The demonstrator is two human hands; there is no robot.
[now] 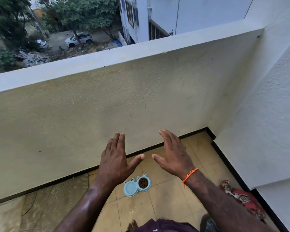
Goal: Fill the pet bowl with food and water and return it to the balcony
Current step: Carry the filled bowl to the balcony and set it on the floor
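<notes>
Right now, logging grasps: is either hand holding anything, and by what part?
Nothing is held. Left hand and right hand are open, above the bowl on the floor.

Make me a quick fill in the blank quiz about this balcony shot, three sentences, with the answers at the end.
1. The blue double pet bowl rests on the tiled ____.
2. The bowl's right-hand compartment holds brown ____.
3. The orange thread band is on the wrist of the ____ hand; the left hand wears none, and both hands hold nothing.

Answers: floor; kibble; right
</notes>
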